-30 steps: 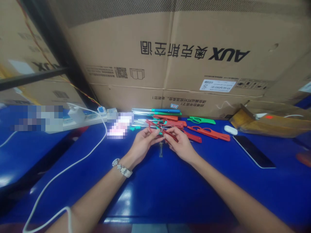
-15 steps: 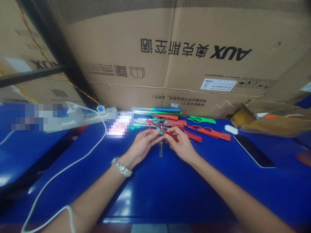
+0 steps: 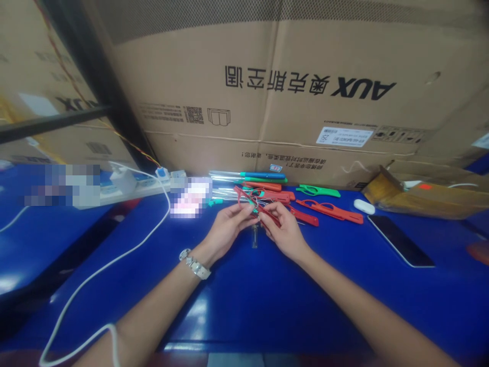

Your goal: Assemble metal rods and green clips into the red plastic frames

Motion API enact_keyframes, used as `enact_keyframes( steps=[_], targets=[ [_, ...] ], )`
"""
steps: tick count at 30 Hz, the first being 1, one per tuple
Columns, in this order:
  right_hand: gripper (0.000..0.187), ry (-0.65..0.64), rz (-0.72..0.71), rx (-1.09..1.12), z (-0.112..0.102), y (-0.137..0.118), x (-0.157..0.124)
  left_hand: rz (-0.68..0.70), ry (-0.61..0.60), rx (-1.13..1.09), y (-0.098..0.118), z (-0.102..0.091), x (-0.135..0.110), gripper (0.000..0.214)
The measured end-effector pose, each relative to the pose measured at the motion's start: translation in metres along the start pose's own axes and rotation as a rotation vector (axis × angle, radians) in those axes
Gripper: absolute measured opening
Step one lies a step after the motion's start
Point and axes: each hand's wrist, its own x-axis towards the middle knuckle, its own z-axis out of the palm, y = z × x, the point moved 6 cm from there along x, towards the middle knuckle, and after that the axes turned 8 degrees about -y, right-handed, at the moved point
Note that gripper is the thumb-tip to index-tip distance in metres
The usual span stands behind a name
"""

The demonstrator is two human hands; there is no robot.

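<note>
My left hand [image 3: 234, 224] is closed, its thumb and fingers pinching one end of a slim red plastic piece [image 3: 262, 209] with a thin open loop. A small teal bit [image 3: 252, 205] shows at those fingertips. My right hand [image 3: 284, 229] grips the same piece farther right between thumb and fingers. Thin pale wires lie about the fingertips; whether they belong to the held piece I cannot tell. Just below the hands, a small clear tube-like item [image 3: 254, 238] rests on the blue table [image 3: 244, 300]. More red plastic pieces [image 3: 328, 210] lie behind and right.
Behind the hands lie blue-handled metal rods [image 3: 263, 175] and a green looped piece [image 3: 319, 191]. A phone [image 3: 399, 239], a white case [image 3: 364, 206] and an open carton [image 3: 431, 201] stand right. Left are a power strip [image 3: 143, 187] and white cable [image 3: 110, 266]. A large cardboard box [image 3: 290, 46] backs the table.
The whole view has shifted slightly, with things sitting a little lower and more to the right. Both hands keep their grip on the red plastic piece, with only slight finger movement.
</note>
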Motion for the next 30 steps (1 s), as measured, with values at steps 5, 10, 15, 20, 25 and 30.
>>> enact_keyframes(
  steps=[5, 10, 15, 20, 25, 30],
  targets=[
    [0.028, 0.005, 0.010, -0.008, 0.002, 0.003, -0.002, -0.005, -0.008, 0.082, 0.000, -0.005, 0.001, 0.024],
    [0.027, -0.016, 0.079, 0.004, -0.005, -0.002, 0.005, -0.101, -0.053, 0.252, -0.002, -0.009, 0.001, 0.029],
    [0.015, -0.083, 0.436, 0.263, -0.013, 0.001, 0.020, -0.207, -0.155, 0.321, -0.004, -0.008, -0.002, 0.030],
    [0.023, -0.248, 0.633, 0.333, -0.001, -0.006, 0.042, -0.226, -0.215, 0.368, 0.001, -0.007, -0.004, 0.031],
    [0.018, -0.268, 0.656, 0.356, 0.004, -0.004, 0.061, -0.219, -0.193, 0.371, 0.009, -0.008, -0.004, 0.033],
    [0.010, -0.208, 0.632, 0.433, 0.000, -0.006, 0.062, -0.248, -0.189, 0.392, 0.007, -0.008, -0.005, 0.033]
  ],
)
